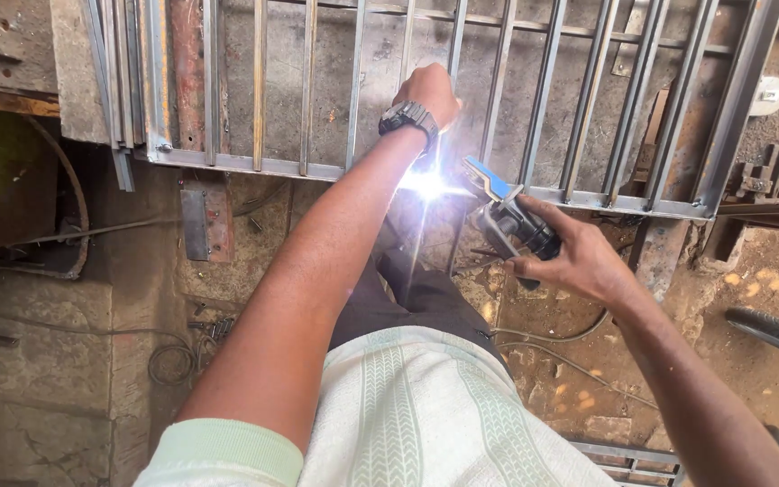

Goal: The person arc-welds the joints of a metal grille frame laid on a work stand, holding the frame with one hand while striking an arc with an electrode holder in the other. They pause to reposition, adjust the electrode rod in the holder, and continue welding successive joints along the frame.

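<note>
right hand (579, 257) gripping electrode holder (508, 221), left hand (427, 90) on metal grille (588, 194)

rough concrete floor (65, 361), stained and cracked, a grey metal bar grille (588, 117) lying flat on it, loose wire coil (171, 361), small scattered bolts (214, 326), rusty steel strip (205, 221) beside the grille

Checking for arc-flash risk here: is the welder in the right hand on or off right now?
On. A bright white arc flares at the tip of the welding holder in the right hand, against the metal grille.
</note>
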